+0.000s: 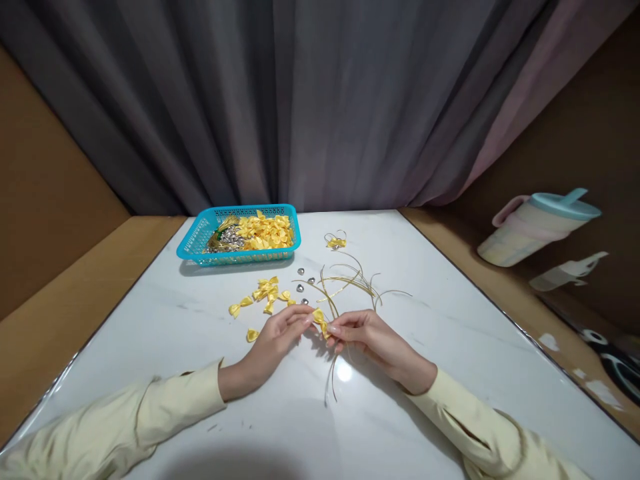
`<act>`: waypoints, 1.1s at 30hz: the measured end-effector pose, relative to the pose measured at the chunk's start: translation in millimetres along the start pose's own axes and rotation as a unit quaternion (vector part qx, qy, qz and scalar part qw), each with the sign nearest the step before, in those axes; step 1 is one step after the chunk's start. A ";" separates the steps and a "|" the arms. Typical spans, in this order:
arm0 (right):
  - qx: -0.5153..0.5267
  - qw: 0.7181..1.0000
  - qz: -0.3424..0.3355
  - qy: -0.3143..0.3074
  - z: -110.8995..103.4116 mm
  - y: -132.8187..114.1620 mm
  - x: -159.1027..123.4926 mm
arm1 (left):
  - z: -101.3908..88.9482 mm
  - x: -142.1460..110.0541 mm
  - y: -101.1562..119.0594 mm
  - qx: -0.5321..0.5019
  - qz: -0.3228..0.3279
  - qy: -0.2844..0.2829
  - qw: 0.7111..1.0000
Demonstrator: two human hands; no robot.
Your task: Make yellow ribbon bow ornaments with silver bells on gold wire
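Note:
A small yellow ribbon bow (321,321) is held up between my two hands. My left hand (286,329) pinches its left end between thumb and fingers. From the other side, my right hand (367,337) grips the bow's lower end, with thin gold wire (333,380) trailing down from near the fingertips. Whether the wire is attached to the bow is hidden by the fingers. Just beyond the hands lie several small silver hearts (300,288) and loose gold wires (353,283). More yellow bows (266,289) are scattered to the left of them.
At the back left stands a blue plastic basket (186,248) with yellow bows, silver pieces and gold wires inside. A bow with a wire loop (337,241) lies further back. On the right are a tumbler (537,227), a white spray bottle (565,272) and scissors (617,367). A curtain (300,107) hangs behind.

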State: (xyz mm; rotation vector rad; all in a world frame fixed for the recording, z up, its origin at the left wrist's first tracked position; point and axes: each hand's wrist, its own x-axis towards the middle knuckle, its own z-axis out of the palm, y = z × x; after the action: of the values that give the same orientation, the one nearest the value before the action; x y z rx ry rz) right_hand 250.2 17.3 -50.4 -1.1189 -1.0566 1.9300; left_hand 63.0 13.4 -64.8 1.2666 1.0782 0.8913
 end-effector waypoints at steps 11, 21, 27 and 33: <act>-0.040 0.999 -0.001 -0.019 -10.8 -6.7 -0.6 | -13.2 5.6 5.4 0.225 0.117 0.006 0.967; -0.065 0.992 0.003 -0.104 3.8 5.4 6.1 | -73.8 48.9 29.5 0.508 0.206 -0.133 0.826; -0.061 0.996 -0.013 -0.061 1.7 4.2 7.4 | -75.1 51.5 12.1 0.523 0.201 -0.130 0.818; -0.126 0.988 -0.082 0.016 2.4 -0.8 5.6 | -64.9 44.1 22.7 0.522 0.217 -0.128 0.815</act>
State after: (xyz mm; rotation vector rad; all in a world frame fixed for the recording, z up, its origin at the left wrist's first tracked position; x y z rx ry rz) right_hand 245.9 21.6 -51.0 -1.1550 -1.3599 1.6788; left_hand 14.3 76.4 -46.7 2.5516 1.0881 0.3648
